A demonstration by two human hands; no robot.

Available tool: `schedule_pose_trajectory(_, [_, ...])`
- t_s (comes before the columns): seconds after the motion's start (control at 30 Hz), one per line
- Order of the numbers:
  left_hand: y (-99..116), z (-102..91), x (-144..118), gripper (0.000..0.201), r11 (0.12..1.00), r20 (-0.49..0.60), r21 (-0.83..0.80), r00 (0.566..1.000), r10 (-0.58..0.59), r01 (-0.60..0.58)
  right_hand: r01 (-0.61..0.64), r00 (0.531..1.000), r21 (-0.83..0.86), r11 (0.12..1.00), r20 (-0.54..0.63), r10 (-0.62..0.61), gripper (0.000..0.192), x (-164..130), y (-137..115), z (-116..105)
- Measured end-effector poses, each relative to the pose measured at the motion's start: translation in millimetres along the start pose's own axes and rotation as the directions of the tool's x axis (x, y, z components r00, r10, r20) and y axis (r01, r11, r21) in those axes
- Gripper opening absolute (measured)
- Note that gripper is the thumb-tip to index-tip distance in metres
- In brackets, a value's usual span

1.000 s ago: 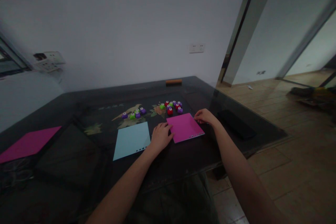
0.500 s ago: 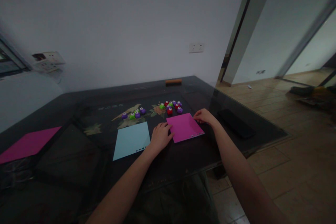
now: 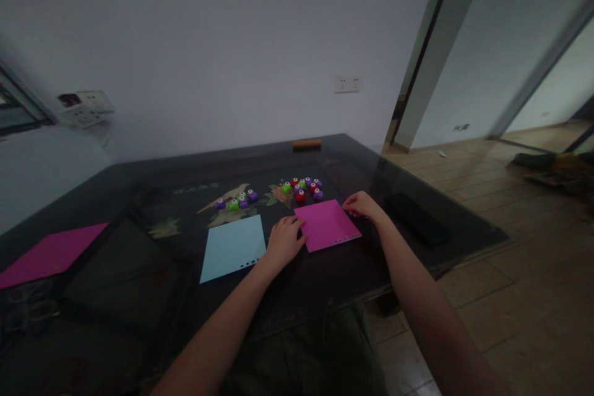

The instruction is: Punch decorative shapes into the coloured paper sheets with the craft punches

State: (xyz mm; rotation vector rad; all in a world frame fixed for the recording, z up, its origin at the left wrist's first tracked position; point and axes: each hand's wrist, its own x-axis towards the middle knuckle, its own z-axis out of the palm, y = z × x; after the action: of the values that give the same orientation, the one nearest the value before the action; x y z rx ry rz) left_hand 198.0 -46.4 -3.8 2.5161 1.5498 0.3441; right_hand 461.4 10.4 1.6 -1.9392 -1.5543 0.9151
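Observation:
A pink sheet of paper (image 3: 327, 225) with small holes along its near edge lies flat on the dark glass table (image 3: 325, 272). My left hand (image 3: 284, 241) rests on the table with its fingers on the pink sheet's left edge. My right hand (image 3: 361, 205) touches the sheet's far right corner with curled fingers. To the left of my left hand lies a light blue sheet (image 3: 232, 247), also punched along its near edge. Beyond the pink sheet sits a cluster of small red, green and purple craft punches (image 3: 302, 188). A smaller group of purple and green punches (image 3: 237, 200) sits beyond the blue sheet.
Another pink sheet (image 3: 49, 253) lies at the table's far left. A brown block (image 3: 307, 144) sits at the table's back edge by the wall. A dark flat object (image 3: 416, 218) lies near the right edge. Tiled floor (image 3: 510, 272) opens to the right.

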Motion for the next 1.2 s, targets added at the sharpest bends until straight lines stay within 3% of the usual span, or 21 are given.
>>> schedule_pose_trajectory(0.23, [-1.0, -4.4, 2.6, 0.043, 0.997, -0.042, -0.074, 0.999, -0.002, -0.001, 0.001, 1.000, 0.004, 1.000, -0.024, -0.001, 0.006, -2.0, -1.5, -1.0])
schedule_pose_trajectory(0.4, [-20.8, -31.2, 6.5, 0.033, 0.968, -0.141, -0.247, 0.990, -0.005, -0.030, 0.029, 0.997, 0.003, 1.000, -0.069, -0.028, 0.008, 0.7, 1.3, -1.5])
schedule_pose_trajectory(0.47, [-42.0, -45.1, 1.9, 0.031, 0.956, -0.200, -0.288, 0.980, -0.005, -0.054, 0.036, 0.995, 0.001, 0.999, -0.092, -0.036, 0.010, 3.6, 2.7, -0.8])
schedule_pose_trajectory(0.57, [-90.7, -57.1, -11.6, 0.028, 0.963, -0.261, -0.266, 0.965, -0.036, -0.036, 0.072, 0.990, -0.009, 0.997, -0.121, -0.073, 0.012, 7.0, 3.6, 1.4])
schedule_pose_trajectory(0.7, [-159.6, -55.0, -29.6, 0.026, 0.976, -0.324, -0.210, 0.939, -0.118, 0.050, 0.134, 0.979, -0.025, 0.991, -0.153, -0.137, 0.014, 6.4, 0.9, 5.9])
schedule_pose_trajectory(0.83, [-192.0, -50.6, -35.5, 0.027, 0.963, -0.381, -0.237, 0.900, -0.213, 0.127, 0.210, 0.959, -0.026, 0.977, -0.189, -0.211, 0.017, 1.2, -8.5, 9.0])
schedule_pose_trajectory(0.9, [-195.7, -50.2, -35.4, 0.026, 0.961, -0.385, -0.243, 0.896, -0.221, 0.132, 0.262, 0.940, -0.038, 0.964, -0.215, -0.264, 0.017, -1.7, -17.6, 10.9])
schedule_pose_trajectory(1.03, [-196.6, -49.6, -36.2, 0.024, 0.976, -0.300, -0.185, 0.939, -0.169, 0.116, 0.391, 0.890, -0.110, 0.914, -0.206, -0.406, 0.019, -8.0, -50.6, 27.9])
schedule_pose_trajectory(1.1, [-197.1, -49.5, -37.8, 0.024, 0.982, -0.252, -0.150, 0.956, -0.150, 0.114, 0.496, 0.850, -0.161, 0.853, -0.110, -0.515, 0.018, -12.0, -74.2, 48.1])
schedule_pose_trajectory(1.2, [-198.4, -50.8, -40.4, 0.025, 0.981, -0.203, -0.116, 0.963, -0.175, 0.153, 0.658, 0.750, -0.205, 0.725, 0.090, -0.656, 0.011, -16.4, -111.8, 90.3])
